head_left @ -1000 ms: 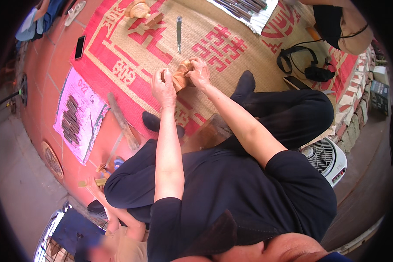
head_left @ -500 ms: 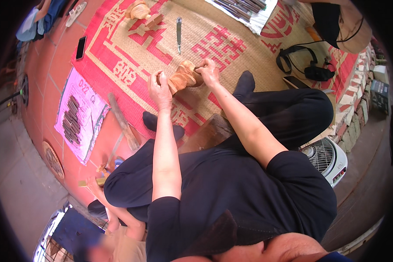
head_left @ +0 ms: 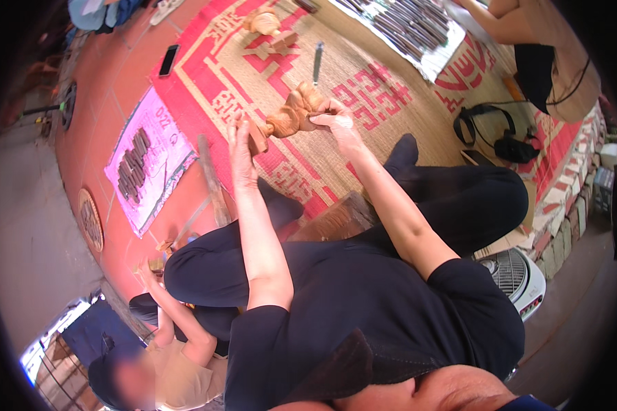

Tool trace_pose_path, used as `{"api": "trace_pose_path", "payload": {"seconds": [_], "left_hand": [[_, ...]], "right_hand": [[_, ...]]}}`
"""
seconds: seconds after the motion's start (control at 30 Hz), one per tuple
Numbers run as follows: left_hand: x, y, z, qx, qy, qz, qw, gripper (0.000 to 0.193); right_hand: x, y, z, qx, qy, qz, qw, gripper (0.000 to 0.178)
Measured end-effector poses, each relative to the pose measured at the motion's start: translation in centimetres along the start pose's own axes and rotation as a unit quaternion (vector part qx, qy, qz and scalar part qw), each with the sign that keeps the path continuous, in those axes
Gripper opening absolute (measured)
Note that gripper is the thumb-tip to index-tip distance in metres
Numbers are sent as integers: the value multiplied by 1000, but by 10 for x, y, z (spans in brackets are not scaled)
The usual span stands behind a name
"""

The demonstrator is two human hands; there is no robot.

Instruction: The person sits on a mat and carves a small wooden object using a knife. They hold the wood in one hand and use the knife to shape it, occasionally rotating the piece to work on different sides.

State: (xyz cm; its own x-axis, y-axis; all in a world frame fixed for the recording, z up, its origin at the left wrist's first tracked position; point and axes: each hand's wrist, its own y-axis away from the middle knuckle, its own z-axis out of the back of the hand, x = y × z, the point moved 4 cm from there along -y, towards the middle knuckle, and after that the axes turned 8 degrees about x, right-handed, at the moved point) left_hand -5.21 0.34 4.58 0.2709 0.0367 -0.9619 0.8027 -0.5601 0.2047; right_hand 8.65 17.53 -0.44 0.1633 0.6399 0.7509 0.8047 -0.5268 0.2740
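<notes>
Fingers of my left hand (head_left: 243, 156) and right hand (head_left: 341, 125) hold a twisted, tan-brown carved wooden figure (head_left: 291, 119) between them; carving appears shaped, its square block end (head_left: 258, 139) plain; further work undeterminable.

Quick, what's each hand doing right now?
Left hand: holding a carved brown wooden piece by its blocky end.
Right hand: closed on its other end.

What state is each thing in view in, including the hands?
Left hand: closed around the carving's blocky base
Right hand: gripping the other end
Carved wooden piece: raised, tilted, held by both hands
Second carving: lying on the mat, unheld
Slim metal tool: lying on the mat
Phone: lying flat, dark
Dark tools: lined up on pink cloth
Fan: running or not, cannot tell
</notes>
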Motion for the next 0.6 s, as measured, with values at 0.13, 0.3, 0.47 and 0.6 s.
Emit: {"api": "trace_pose_path", "payload": {"seconds": [0.13, 0.3, 0.47, 0.6], "left_hand": [[-80, 5, -6, 101, 85, -77, 988, 58], [-108, 27, -37, 161, 359, -150, 907, 65], [-78, 13, -45, 152, 198, -166, 954, 66], [-62, 11, -55, 140, 258, -116, 949, 60]], "right_hand": [[69, 18, -46, 47, 218, 143, 964, 17], [80, 42, -69, 1, 79, 134, 988, 19], [81, 51, -73, -27, 12, 64, 998, 19], [69, 41, -57, -22, 93, 123, 988, 20]]}}
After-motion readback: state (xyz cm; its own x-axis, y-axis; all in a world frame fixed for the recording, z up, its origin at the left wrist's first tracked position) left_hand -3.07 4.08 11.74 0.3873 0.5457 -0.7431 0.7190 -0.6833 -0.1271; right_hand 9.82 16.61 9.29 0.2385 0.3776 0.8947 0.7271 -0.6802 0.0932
